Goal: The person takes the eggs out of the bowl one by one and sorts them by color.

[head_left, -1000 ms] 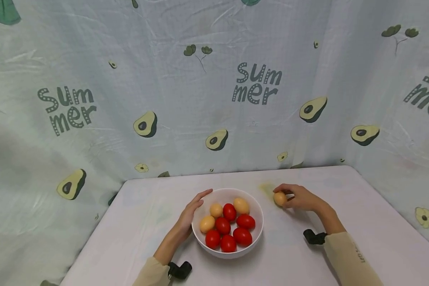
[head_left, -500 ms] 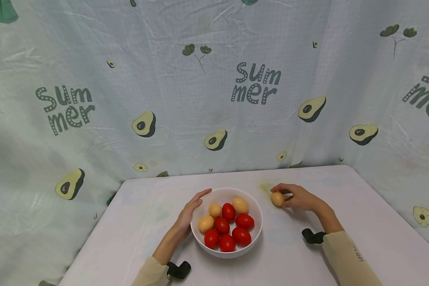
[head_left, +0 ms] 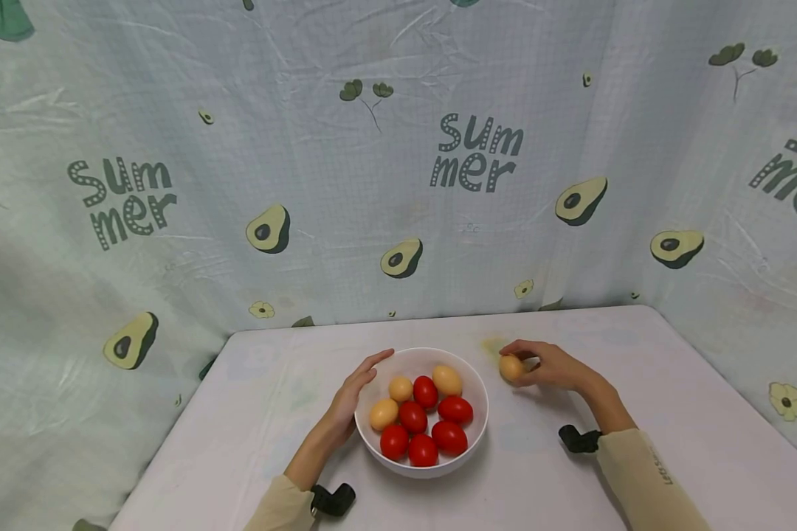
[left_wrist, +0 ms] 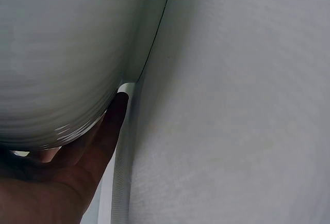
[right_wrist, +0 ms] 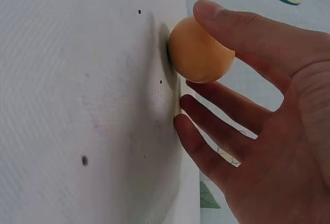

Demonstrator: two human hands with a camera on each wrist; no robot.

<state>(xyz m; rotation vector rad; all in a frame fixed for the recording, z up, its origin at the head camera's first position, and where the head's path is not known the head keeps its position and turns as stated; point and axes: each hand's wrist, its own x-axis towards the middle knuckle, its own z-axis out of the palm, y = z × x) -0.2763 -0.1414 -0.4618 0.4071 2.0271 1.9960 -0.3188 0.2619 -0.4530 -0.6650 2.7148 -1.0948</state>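
**Smooth egg shape in a fingertip pinch**

Right of centre, the right hand [head_left: 550, 366] pinches an orange egg-shaped piece [head_left: 510, 367] at the bench [head_left: 292, 398], touching or just above, I cannot tell. A slack pinch could let it roll. The left hand [head_left: 342, 405], fingers extended, rests against the round white bowl [head_left: 412, 363]; pushing hard might jostle its glossy red pieces [head_left: 413, 417].
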